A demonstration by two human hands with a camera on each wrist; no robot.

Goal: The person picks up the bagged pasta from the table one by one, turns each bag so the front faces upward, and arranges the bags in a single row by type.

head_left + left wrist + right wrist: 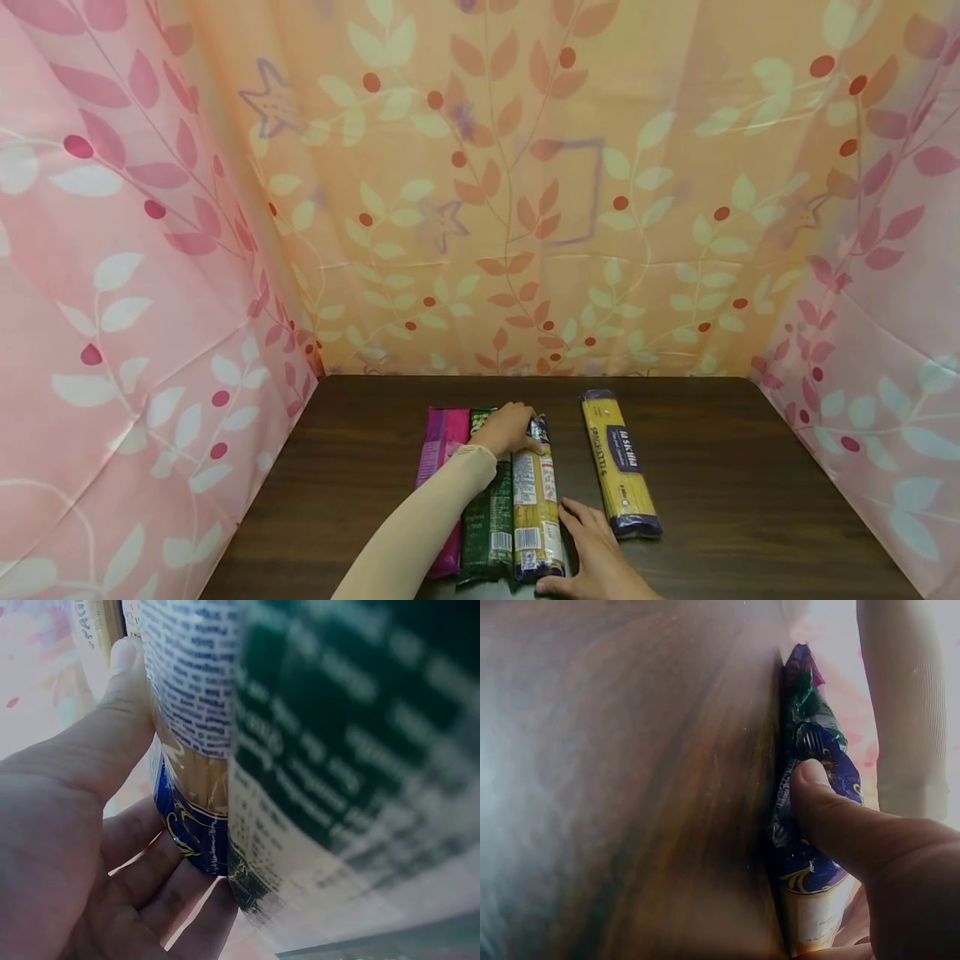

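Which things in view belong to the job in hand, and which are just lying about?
Apparently in the job:
yellow packet, left hand at its far end, right hand at its near end
green packet and pink packet, lined up beside it

Probably idle:
spaghetti packet, apart, untouched; perhaps needed later
table and curtain, surroundings

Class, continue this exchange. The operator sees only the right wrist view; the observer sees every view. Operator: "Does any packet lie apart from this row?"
Observer: Yes, a spaghetti packet lies apart, off to the right.
Operator: Where is the left hand?
Observer: The left hand is at the far end of the green packet and the row's yellow packet.
Operator: Any barcode on the green one's upper face?
Observer: Yes, a barcode shows toward its near end.
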